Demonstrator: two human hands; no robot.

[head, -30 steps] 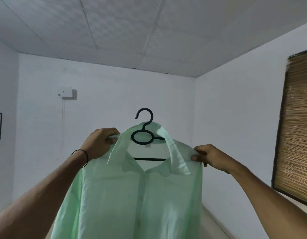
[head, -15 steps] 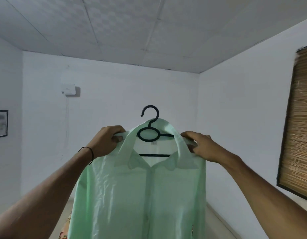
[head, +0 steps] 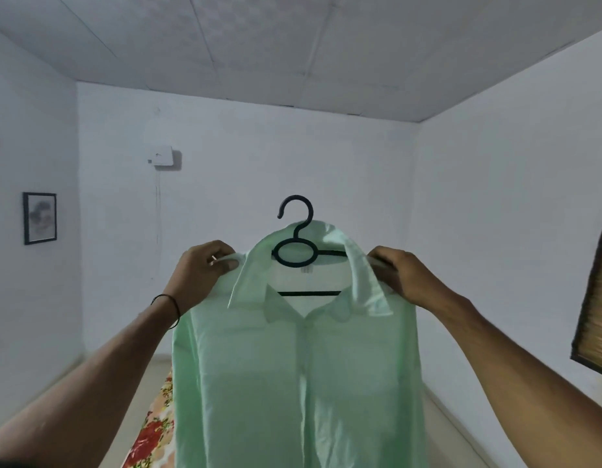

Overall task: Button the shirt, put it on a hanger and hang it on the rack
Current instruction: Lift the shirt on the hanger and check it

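A pale green shirt (head: 293,383) hangs in front of me on a black plastic hanger (head: 295,255), its placket closed down the middle and its collar up around the hanger's neck. The hook points up and to the left above the collar. My left hand (head: 201,268) pinches the shirt's left shoulder, and a black band sits on that wrist. My right hand (head: 399,275) grips the right shoulder beside the collar. Both arms are raised and hold the shirt up in mid-air. No rack is in view.
White walls and a tiled ceiling surround me. A small white box (head: 162,156) and a framed picture (head: 39,218) hang on the walls to the left. A bamboo blind (head: 597,305) covers the right wall. Floral fabric (head: 154,423) shows low behind the shirt.
My right hand has moved in from the outer shoulder to grip beside the collar. The view has swung to the left, and the shirt hangs squarer on the hanger.
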